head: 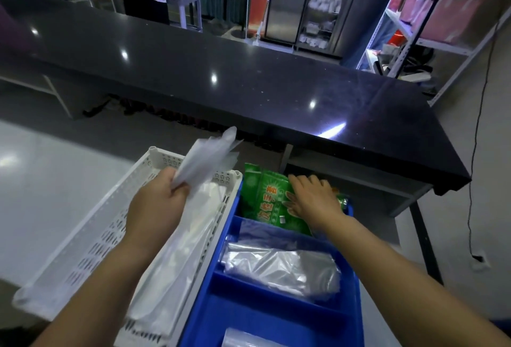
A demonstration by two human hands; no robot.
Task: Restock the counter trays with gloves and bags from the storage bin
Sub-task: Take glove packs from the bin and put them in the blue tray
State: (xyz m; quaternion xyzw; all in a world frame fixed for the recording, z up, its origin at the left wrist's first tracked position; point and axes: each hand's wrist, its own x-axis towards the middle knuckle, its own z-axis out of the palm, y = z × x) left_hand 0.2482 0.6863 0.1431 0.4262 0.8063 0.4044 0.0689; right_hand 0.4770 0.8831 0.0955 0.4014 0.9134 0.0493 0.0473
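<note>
Two trays stand side by side on the grey worktop (pixel 49 180): one white perforated tray (pixel 91 230) and one blue divided bin (pixel 249 316), its near end cut off by the frame. The left hand (pixel 159 202) is closed around a thin sheaf of clear gloves (pixel 207 157) above the white tray's far end. The right hand (pixel 313 198) lies flat, fingers spread, on the green glove packets (pixel 265 194) in the bin's far compartment, gripping nothing. One clear bag bundle (pixel 282 269) fills the middle compartment. The black counter (pixel 249 83) overhangs beyond.

Translucent gloves (pixel 206 160) above white perforated tray (pixel 91 225); green packs (pixel 269 198) upright in blue bin's (pixel 249 316) far compartment.
</note>
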